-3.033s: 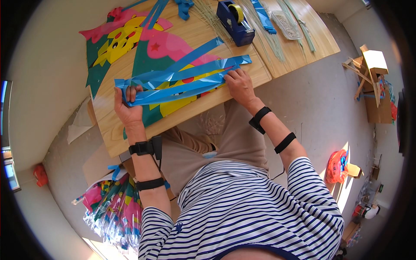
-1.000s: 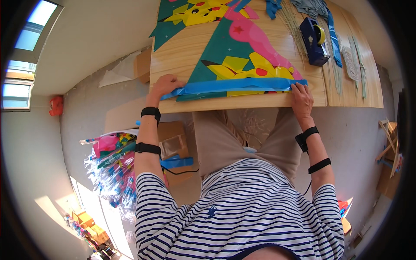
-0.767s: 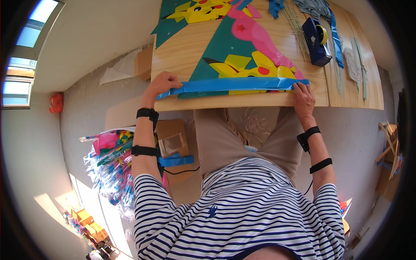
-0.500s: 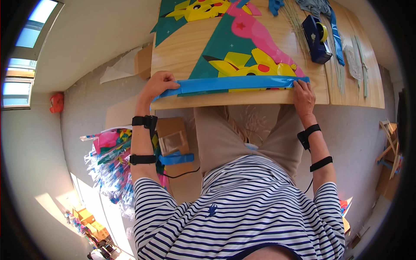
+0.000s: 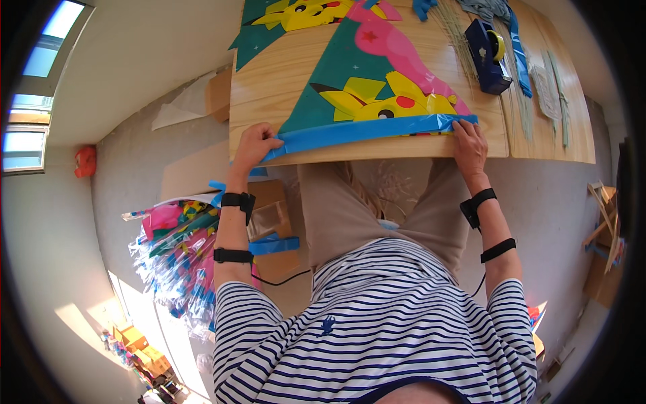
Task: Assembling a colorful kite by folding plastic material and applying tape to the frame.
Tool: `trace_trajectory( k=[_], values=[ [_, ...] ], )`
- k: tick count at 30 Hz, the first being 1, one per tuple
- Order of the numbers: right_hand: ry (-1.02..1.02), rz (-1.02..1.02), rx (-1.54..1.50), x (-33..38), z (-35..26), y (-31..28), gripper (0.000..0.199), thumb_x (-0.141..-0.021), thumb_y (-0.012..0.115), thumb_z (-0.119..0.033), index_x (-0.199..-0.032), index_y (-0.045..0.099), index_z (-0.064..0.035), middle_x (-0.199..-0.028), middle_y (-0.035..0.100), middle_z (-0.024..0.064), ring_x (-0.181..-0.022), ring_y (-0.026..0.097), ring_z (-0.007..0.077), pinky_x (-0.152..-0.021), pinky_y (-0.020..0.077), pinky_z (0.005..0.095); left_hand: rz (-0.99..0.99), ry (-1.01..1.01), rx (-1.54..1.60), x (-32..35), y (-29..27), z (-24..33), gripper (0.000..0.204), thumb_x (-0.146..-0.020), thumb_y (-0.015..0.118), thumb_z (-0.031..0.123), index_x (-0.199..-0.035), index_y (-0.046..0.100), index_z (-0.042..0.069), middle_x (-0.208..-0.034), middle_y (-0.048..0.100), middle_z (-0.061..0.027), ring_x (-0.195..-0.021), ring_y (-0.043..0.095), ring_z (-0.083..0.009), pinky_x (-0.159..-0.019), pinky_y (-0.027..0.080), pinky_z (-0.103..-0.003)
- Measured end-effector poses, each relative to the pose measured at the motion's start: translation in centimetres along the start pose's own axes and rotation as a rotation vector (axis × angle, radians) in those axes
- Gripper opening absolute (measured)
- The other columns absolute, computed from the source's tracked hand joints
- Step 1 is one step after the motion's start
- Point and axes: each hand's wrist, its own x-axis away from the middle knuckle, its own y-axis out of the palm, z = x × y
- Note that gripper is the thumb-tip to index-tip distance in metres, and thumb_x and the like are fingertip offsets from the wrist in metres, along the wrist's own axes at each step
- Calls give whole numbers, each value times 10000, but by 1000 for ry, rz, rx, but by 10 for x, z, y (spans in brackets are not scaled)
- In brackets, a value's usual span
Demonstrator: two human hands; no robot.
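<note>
**Both hands press a blue strip along the near edge of a kite sheet**

A wooden table (image 5: 269, 101) is the landmark here. On it lies a teal triangular kite sheet (image 5: 350, 74) printed with yellow and pink cartoon figures, its wide edge toward the table's near edge. A blue strip (image 5: 363, 131) runs along that wide edge, from the table's left front part to its right front part.

The left hand (image 5: 254, 145) sits at the strip's left end, fingers curled down onto it, thumb and fingers seemingly pinching the tip, though the view is too small to be sure. The right hand (image 5: 470, 145) lies at the strip's right end, fingers spread flat and pressing on it, gripping nothing.

Farther back on the table's right side stands a dark blue tape dispenser (image 5: 489, 57), with thin sticks (image 5: 464, 34) beside it. On the floor left of the table lies a bundle of wrapped colourful kites (image 5: 171, 256)
</note>
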Motion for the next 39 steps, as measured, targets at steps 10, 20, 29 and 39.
trace_trajectory(
  k=[10, 20, 29, 39],
  values=[
    [-17, -16, -47, -5, 5, -4, 247, -854, 697, -99, -1095, 714, -45, -1106, 673, 93, -1080, 620, 322, -931, 511, 447, 65, -25, -204, -7, 14, -1, 252, -700, 820, 116, -723, 591, 14, -658, 577, -88, -633, 558, -202, -589, 449, -367],
    [-11, 54, -130, -15, 5, -16, 176, -876, 707, -139, -1018, 698, -36, -1101, 659, 122, -1072, 593, 362, -958, 472, 489, 41, -26, -270, -14, 12, -8, 267, -700, 815, 118, -719, 568, 17, -656, 562, -88, -630, 542, -203, -594, 439, -376],
    [-121, -64, -95, -29, -45, -14, 470, -872, 736, -260, -1258, 655, -5, -1364, 594, 163, -1327, 509, 350, -1182, 348, 510, 18, -58, -206, -13, 11, -5, 246, -721, 795, 79, -713, 557, 17, -633, 538, -59, -611, 502, -155, -581, 422, -346],
    [1, -242, -29, -5, -42, 0, 772, -968, 616, -485, -1485, 455, 66, -1591, 400, 238, -1517, 323, 364, -1252, 211, 525, -1, -56, -195, -16, 14, 9, 232, -739, 791, 66, -735, 565, 13, -648, 542, -41, -621, 505, -131, -575, 419, -327]
  ],
)
